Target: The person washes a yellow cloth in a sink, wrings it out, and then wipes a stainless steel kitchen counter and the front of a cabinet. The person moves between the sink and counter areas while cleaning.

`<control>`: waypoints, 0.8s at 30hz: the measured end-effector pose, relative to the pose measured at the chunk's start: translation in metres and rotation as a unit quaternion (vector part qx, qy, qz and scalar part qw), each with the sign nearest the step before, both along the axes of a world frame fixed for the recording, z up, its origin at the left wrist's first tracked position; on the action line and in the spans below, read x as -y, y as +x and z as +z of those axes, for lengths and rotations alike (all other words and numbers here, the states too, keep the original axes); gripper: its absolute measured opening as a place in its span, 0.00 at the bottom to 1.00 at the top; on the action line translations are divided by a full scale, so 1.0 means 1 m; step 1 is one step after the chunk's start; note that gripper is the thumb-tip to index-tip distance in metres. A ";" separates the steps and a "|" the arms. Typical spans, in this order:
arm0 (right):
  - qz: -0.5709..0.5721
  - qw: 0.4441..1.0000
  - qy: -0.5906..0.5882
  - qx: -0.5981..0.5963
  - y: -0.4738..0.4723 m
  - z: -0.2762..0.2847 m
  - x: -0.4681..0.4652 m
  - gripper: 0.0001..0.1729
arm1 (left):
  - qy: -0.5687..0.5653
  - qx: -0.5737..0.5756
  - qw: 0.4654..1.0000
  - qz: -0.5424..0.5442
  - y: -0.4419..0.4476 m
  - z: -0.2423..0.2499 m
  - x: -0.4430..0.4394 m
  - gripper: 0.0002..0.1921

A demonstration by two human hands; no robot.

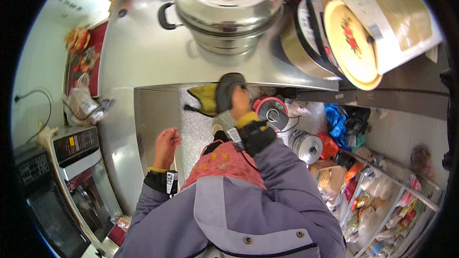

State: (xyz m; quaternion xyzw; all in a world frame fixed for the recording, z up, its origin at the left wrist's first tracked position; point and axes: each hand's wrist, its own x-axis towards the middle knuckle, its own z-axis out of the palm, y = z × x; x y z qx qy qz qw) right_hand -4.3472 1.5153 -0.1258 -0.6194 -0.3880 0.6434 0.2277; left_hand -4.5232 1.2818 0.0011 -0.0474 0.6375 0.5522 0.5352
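My right hand (240, 102) is closed on a dark, rounded slipper or shoe (226, 91), blurred, near the front edge of the steel counter (143, 57). Just left of it and lower down lies a yellow-green cloth item with dark edging (206, 100). My left hand (167, 147) is at the left of my body, its fingers loosely curled and holding nothing. On the counter ahead stands a lidded steel steamer pot (229, 10) with black handles.
A round yellow floral tray (351, 43) leans at the right of the counter. A pink-rimmed round appliance (270, 113) and a small lidded pot (306, 147) stand below. A rack (391, 200) of bagged goods is lower right; a microwave oven (80, 154) stands left.
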 end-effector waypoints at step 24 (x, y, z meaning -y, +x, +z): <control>0.415 0.678 0.478 0.374 0.106 0.044 -0.068 0.17 | -0.054 0.012 0.998 0.000 0.071 0.026 -0.086 0.10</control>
